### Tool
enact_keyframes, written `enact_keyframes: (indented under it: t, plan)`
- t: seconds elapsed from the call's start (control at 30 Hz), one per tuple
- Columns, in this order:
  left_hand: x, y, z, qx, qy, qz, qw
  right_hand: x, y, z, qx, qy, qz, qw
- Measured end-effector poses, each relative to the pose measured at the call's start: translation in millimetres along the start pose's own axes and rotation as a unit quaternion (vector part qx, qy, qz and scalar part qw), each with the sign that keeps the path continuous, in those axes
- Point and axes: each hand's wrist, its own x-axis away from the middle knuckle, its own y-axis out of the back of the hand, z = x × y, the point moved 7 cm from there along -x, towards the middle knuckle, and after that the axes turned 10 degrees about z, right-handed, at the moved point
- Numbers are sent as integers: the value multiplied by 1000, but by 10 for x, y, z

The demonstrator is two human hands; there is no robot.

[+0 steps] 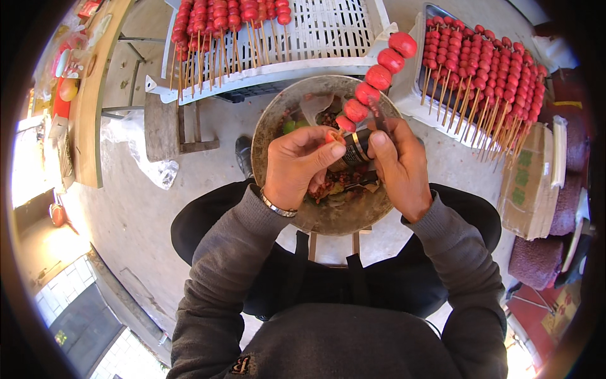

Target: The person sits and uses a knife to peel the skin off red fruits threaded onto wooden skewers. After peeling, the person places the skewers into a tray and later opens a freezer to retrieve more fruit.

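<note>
My left hand (300, 166) pinches the lower end of a skewer of red fruit (378, 77), which look like hawthorns. A cut-open fruit (335, 137) shows at my thumb and fingertips. The skewer slants up and to the right. In my right hand (400, 161) is a small knife (378, 116), its blade pointing up beside the fruit and flecked with red bits. Both hands are above a round, worn basin (270, 189) between my knees. Inside it lie fruit scraps (338, 184), and a dark container with a gold band (352, 150), partly hidden by my hands.
A white slatted plastic crate (326, 33) ahead carries several fruit skewers (220, 19). More skewers (483, 71) fill a tray (428, 9) at the right. A cardboard box (530, 184) stands below that. To the left are a wooden stool (162, 128), clear plastic (161, 166) and a wooden table (94, 109).
</note>
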Motion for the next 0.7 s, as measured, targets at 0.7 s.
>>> enact_keyframes:
  t: [0.7]
  plan:
    - [-32,7,88,23,12,-5,1000,81,-160,190,415,179,44,891]
